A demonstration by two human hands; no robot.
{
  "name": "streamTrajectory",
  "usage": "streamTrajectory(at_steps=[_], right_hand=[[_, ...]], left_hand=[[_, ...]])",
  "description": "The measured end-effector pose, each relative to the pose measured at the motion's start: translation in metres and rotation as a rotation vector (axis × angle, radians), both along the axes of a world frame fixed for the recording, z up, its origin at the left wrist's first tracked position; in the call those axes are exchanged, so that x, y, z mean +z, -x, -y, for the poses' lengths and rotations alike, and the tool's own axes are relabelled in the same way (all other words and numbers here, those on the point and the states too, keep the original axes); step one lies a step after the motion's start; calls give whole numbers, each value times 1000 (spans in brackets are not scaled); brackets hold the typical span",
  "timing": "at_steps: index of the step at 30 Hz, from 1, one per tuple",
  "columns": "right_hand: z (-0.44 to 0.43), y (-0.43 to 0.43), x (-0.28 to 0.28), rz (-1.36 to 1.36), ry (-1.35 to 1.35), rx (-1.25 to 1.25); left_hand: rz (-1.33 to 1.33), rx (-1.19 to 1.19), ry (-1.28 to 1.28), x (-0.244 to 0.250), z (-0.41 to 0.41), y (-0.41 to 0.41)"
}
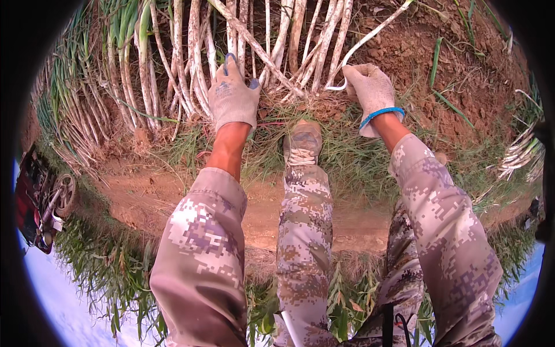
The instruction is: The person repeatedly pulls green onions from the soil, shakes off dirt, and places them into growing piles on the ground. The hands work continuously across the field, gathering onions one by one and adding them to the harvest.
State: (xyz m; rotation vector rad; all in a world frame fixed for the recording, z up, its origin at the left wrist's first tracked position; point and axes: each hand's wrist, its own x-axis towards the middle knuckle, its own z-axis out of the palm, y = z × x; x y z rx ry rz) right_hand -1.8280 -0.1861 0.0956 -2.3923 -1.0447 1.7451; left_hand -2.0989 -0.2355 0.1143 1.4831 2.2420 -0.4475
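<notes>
Long-stemmed green onions lie side by side on the soil, with muddy white stems and green leaves towards the upper left. My left hand, in a pale knit glove with blue-grey fingertips, rests over the stems near their root ends; whether it grips any is hidden. To the right, my right hand, in a similar glove with a blue cuff, has its fingers curled at the curved lower end of a single white-stemmed onion, which slants up to the right. Between the hands, another stem lies diagonally across the others.
My shoe stands on grass just below the stems. Bare reddish soil lies at the right, with more onions at the far right. A wheeled vehicle is at the far left. Leafy crop plants grow beyond the dirt path.
</notes>
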Motion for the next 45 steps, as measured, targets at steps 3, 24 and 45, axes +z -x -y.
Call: streamTrajectory(at_steps=[3, 24, 45], right_hand=[[2, 2, -7, 91, -45, 153], [-13, -103, 59, 364, -22, 555], [20, 87, -30, -86, 191, 102]], left_hand=[[98, 392, 115, -15, -5, -5], [350, 589, 191, 32, 3, 52], [990, 804, 358, -28, 5, 51]])
